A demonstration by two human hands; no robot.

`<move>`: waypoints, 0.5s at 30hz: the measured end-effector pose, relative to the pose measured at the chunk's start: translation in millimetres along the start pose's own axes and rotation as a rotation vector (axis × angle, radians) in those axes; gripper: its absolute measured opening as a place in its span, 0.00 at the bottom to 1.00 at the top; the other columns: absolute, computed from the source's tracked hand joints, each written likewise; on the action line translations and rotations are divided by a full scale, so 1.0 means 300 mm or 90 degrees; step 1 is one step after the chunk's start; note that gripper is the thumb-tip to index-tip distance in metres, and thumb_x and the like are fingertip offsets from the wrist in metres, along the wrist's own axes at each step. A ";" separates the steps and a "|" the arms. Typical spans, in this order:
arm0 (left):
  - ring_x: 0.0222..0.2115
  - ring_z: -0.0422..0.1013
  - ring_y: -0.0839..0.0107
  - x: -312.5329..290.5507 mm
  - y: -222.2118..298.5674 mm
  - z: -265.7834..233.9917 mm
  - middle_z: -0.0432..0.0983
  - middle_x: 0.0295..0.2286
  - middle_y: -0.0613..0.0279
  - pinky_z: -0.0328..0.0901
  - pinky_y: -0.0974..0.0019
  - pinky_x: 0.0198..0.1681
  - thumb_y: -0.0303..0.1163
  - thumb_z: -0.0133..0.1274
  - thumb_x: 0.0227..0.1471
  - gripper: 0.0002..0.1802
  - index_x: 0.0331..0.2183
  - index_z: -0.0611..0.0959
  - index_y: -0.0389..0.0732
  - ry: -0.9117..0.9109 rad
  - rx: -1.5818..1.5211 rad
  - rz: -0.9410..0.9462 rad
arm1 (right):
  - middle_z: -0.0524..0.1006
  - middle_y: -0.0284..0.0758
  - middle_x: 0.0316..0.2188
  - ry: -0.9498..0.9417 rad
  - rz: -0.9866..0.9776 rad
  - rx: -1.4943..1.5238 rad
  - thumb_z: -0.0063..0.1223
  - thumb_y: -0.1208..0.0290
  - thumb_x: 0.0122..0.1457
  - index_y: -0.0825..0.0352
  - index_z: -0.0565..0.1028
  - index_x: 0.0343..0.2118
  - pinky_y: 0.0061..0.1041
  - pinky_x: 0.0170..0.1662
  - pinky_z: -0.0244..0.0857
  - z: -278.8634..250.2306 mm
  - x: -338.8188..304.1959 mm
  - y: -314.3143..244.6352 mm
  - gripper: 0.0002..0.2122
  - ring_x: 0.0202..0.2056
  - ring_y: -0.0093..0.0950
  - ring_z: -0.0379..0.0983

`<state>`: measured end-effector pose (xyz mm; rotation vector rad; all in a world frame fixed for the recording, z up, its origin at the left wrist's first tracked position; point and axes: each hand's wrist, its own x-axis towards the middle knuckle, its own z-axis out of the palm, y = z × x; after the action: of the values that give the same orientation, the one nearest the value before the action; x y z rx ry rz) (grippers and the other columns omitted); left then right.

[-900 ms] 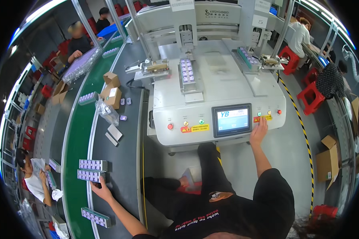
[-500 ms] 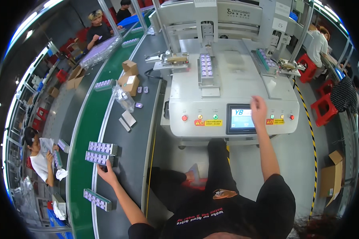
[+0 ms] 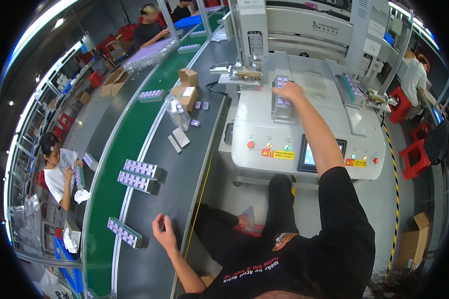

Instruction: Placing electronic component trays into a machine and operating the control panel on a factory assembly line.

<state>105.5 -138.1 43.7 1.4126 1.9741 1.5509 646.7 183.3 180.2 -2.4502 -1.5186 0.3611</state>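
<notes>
On the white machine, my right hand (image 3: 291, 92) is closed over a narrow tray of small purple pieces (image 3: 283, 103), which sits lengthwise in a metal track. Fingers and thumb rest across the tray's middle, and part of it is hidden under them. My left hand (image 3: 165, 234) is held over the dark worktop with fingers bent and apart, holding nothing. Beyond it, two similar trays (image 3: 141, 168) (image 3: 134, 181) lie side by side at the conveyor's edge. Another tray (image 3: 124, 232) lies left of that hand, slanting over the conveyor's rail.
The machine's touchscreen (image 3: 318, 154) is under my right forearm. A second tray (image 3: 352, 89) is in the right station. An open carton (image 3: 188, 94), a plastic bag (image 3: 177, 112) and loose purple pieces (image 3: 195, 123) lie on the worktop. Across the green conveyor (image 3: 102, 219) sits a person (image 3: 60, 174).
My right hand has gone from above the touchscreen forward and left onto the machine's tray. My left hand has left the paired trays and drawn back toward me. The view has shifted.
</notes>
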 end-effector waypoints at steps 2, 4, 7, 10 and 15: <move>0.32 0.70 0.72 -0.064 -0.039 0.007 0.75 0.31 0.60 0.65 0.69 0.38 0.30 0.57 0.51 0.12 0.37 0.80 0.34 0.003 -0.053 -0.072 | 0.78 0.43 0.40 0.020 -0.026 -0.021 0.54 0.42 0.40 0.65 0.79 0.39 0.33 0.42 0.70 0.024 0.009 -0.004 0.31 0.41 0.36 0.76; 0.32 0.70 0.70 -0.073 -0.033 0.014 0.75 0.31 0.60 0.65 0.68 0.39 0.30 0.57 0.50 0.11 0.36 0.80 0.35 -0.014 0.014 -0.023 | 0.79 0.44 0.36 0.039 -0.051 -0.046 0.56 0.44 0.38 0.67 0.80 0.36 0.33 0.39 0.71 0.030 0.016 0.007 0.30 0.36 0.37 0.78; 0.33 0.71 0.65 -0.045 0.025 0.049 0.76 0.31 0.59 0.65 0.65 0.41 0.31 0.58 0.48 0.10 0.33 0.81 0.37 -0.042 0.117 0.045 | 0.77 0.41 0.23 -0.021 -0.053 0.052 0.59 0.50 0.38 0.70 0.78 0.28 0.30 0.24 0.69 0.004 0.055 0.060 0.24 0.22 0.30 0.75; 0.30 0.70 0.70 -0.054 0.020 0.054 0.75 0.29 0.60 0.65 0.69 0.36 0.29 0.58 0.50 0.09 0.33 0.80 0.34 -0.035 0.105 0.034 | 0.76 0.36 0.24 -0.085 -0.024 0.413 0.60 0.54 0.41 0.72 0.76 0.31 0.27 0.24 0.65 0.000 0.058 0.159 0.23 0.23 0.26 0.72; 0.30 0.73 0.60 -0.042 0.046 0.025 0.77 0.27 0.56 0.66 0.62 0.37 0.31 0.60 0.43 0.08 0.28 0.82 0.38 -0.038 0.104 0.118 | 0.76 0.37 0.27 -0.095 -0.298 0.367 0.60 0.54 0.41 0.73 0.75 0.36 0.28 0.33 0.67 0.097 -0.210 0.066 0.26 0.28 0.27 0.73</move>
<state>124.3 -144.3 48.2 1.7298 2.0246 1.4277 626.6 120.0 151.7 -1.6101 -1.6884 0.7701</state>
